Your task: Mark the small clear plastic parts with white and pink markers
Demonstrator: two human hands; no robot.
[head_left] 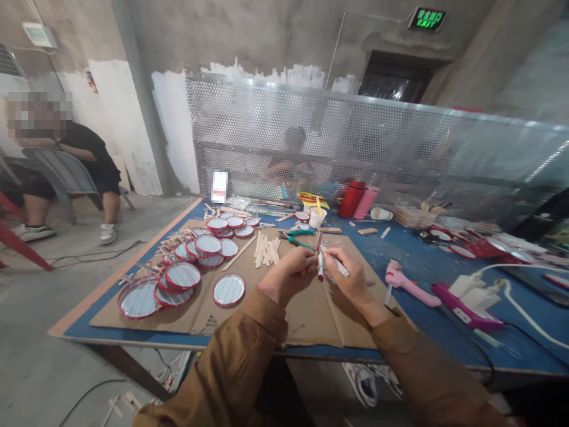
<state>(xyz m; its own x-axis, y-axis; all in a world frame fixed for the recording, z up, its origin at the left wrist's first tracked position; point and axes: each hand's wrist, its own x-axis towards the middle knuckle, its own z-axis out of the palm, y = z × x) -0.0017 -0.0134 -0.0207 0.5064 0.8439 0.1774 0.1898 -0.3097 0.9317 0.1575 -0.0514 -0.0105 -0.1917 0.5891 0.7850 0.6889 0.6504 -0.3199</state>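
Over the cardboard sheet [306,323], both of my hands are close together. My left hand [296,268] is closed around a thin stick [319,240] with a reddish surface. My right hand [349,274] grips a white marker [341,268]. Between the hands is a small white piece with a dark red end [320,267]; which fingers hold it I cannot tell. Left of my hands lie loose wooden sticks [265,250] and a single round, red-rimmed disc [229,290]. Several similar discs [183,275] are piled further left.
Teal-handled pliers [297,237] and a paper cup [317,217] lie beyond my hands. At the right are a pink glue gun [411,286] and a purple power strip [466,308]. Red and pink bottles [351,200] stand by the mesh panel [377,142]. A person [89,148] sits at far left.
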